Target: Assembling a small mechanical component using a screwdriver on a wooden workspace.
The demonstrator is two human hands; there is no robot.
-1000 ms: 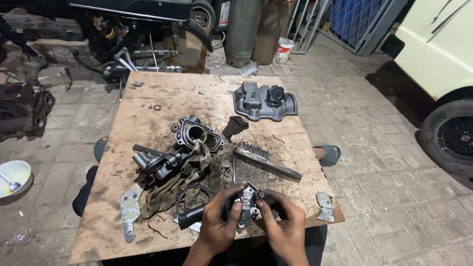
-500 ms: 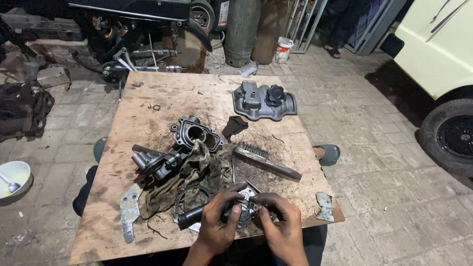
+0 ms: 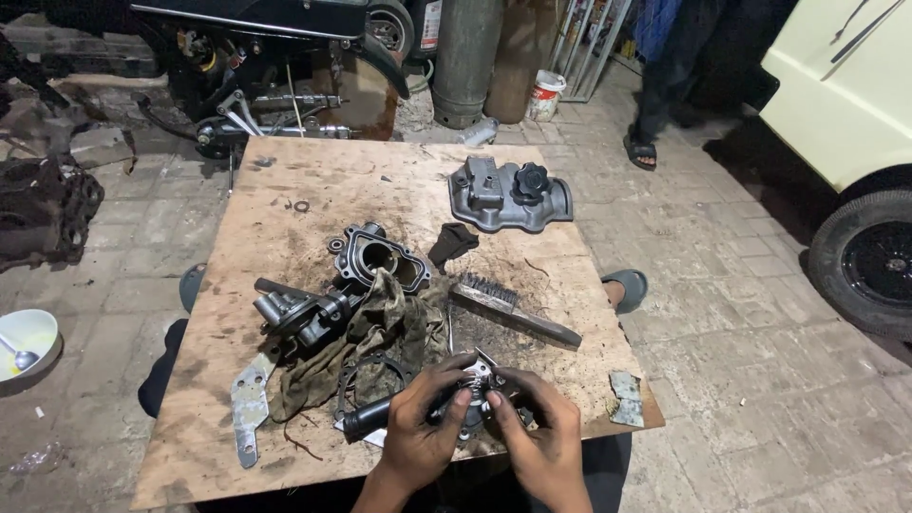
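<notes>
My left hand (image 3: 423,432) and my right hand (image 3: 537,437) meet over a small greasy metal engine part (image 3: 472,383) at the near edge of a plywood board (image 3: 285,180). The fingers of both hands close around the part. A black handle (image 3: 366,419) pokes out to the left from under my left hand; whether that hand grips it is unclear. A dirty rag (image 3: 380,337) lies just beyond my hands, with a wire brush (image 3: 513,309) to its right.
On the board lie a dark engine housing (image 3: 380,258), a grey valve cover (image 3: 510,193), a pump-like part (image 3: 294,313), a flat bracket (image 3: 249,404) and a metal scrap (image 3: 626,397). A motorcycle (image 3: 275,66) stands behind, a car wheel (image 3: 869,261) at right, a person's legs (image 3: 665,85) at the back.
The view has shifted slightly, and a person's legs now stand at the back right. My hands stay on the small part, fingers shifting a little.
</notes>
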